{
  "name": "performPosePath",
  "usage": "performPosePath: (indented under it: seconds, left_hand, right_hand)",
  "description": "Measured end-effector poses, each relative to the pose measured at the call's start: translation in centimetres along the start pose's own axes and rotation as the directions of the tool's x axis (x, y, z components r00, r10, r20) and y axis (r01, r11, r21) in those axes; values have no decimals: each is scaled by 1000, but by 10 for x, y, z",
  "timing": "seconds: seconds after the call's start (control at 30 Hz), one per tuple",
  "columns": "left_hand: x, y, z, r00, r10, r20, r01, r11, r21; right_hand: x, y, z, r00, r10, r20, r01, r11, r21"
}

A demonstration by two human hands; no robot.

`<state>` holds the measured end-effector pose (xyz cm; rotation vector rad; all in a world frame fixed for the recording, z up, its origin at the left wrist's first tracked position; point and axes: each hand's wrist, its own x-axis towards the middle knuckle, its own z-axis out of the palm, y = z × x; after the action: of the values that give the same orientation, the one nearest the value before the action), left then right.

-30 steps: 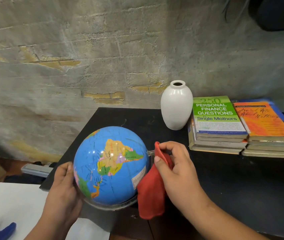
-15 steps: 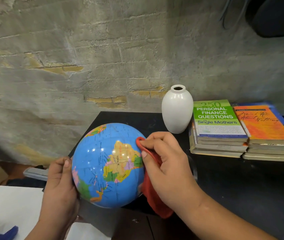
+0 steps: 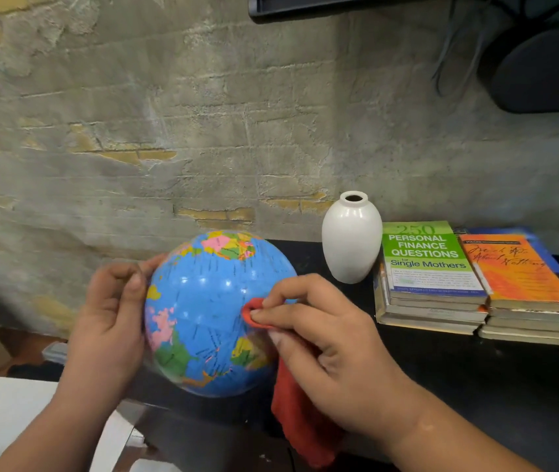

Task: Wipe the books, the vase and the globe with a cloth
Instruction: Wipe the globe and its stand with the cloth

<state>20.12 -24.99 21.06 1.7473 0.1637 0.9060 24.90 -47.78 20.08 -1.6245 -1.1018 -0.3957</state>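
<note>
A blue globe (image 3: pixel 213 311) with coloured countries sits at the near left edge of the black table (image 3: pixel 475 386). My right hand (image 3: pixel 325 349) pinches a red cloth (image 3: pixel 300 420) and presses its folded tip against the globe's right side. My left hand (image 3: pixel 111 318) touches the globe's left side with its fingers curled. A white vase (image 3: pixel 351 238) stands upright behind the globe. To its right lie two stacks of books (image 3: pixel 475 284), a green one and an orange one on top.
A rough brick wall (image 3: pixel 203 131) backs the table. A dark shelf and a black rounded object (image 3: pixel 543 66) hang at the upper right. A white surface (image 3: pixel 15 417) lies at the lower left, off the table.
The globe has turned, showing more ocean. My right hand with the cloth slid across its right side. My left hand rose along the left side. The camera tilted up.
</note>
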Motion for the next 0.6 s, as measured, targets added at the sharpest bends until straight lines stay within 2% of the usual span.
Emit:
performPosePath:
  seconds: [0.13,0.37,0.6]
  left_hand:
    - [44,5,-14,990,114,87,-125,983,133]
    - [86,-1,-10,961,105,257,-201,902,381]
    - [85,-11,-13,964,91,250,-183,910,373]
  right_hand:
    - [-7,20,-6,971,181,-157,-172,983,70]
    - [-15,37,-18,900,369,-230,-365,929,63]
    - [-24,42,-24,868,449,-213,-447,893,60]
